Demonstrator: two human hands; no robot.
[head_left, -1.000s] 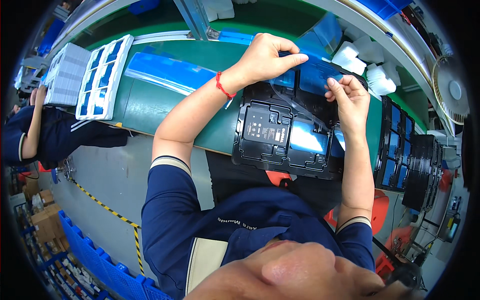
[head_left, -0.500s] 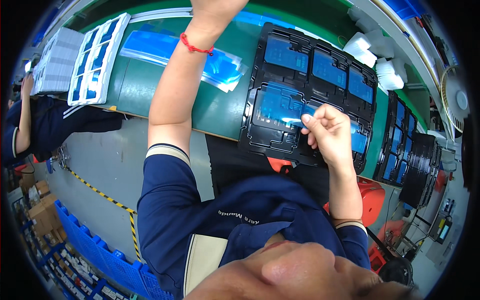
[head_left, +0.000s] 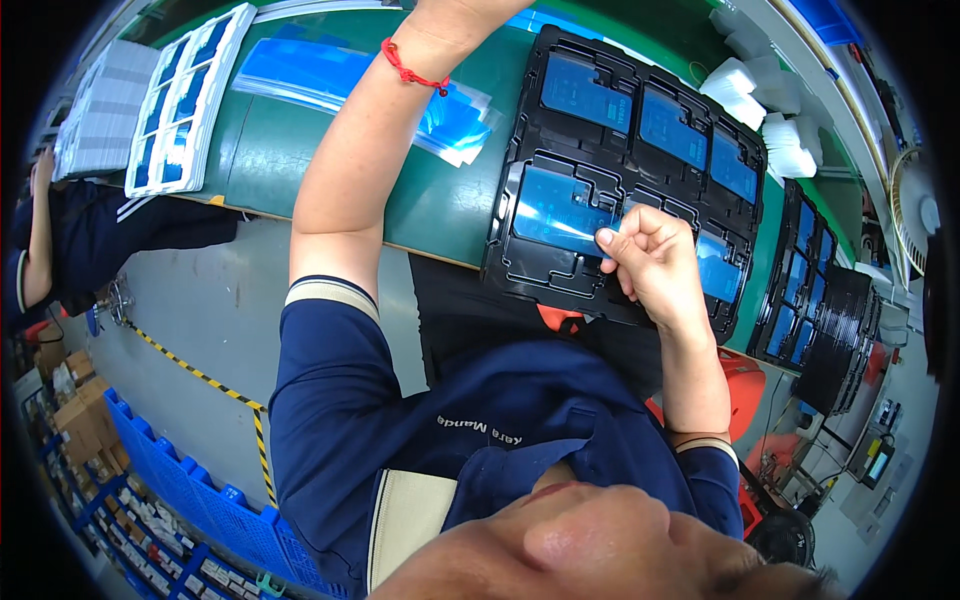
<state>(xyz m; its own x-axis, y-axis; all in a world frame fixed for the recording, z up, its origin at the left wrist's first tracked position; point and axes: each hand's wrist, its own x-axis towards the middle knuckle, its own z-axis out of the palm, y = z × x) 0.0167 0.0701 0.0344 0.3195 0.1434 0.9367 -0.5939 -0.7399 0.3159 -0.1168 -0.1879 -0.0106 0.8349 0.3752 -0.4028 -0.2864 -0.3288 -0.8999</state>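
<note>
My right hand is closed in a pinch at the right edge of a glossy blue film. That film lies over the near left pocket of a black plastic tray. Other tray pockets hold flat dark pieces with blue faces, among them a far left piece and a far middle piece. My left hand reaches to the top edge of the view, past a red cord bracelet; its fingers are cut off by the frame.
Loose blue film sheets lie on the green table under my left forearm. White trays stand at the far left, near another person. To the right are a second black tray, a black tray stack and white foam pieces.
The blue film, raised and curled at its right end before, now lies flatter over the near left pocket. My right hand keeps its pinch; my left hand has shifted slightly up and right.
</note>
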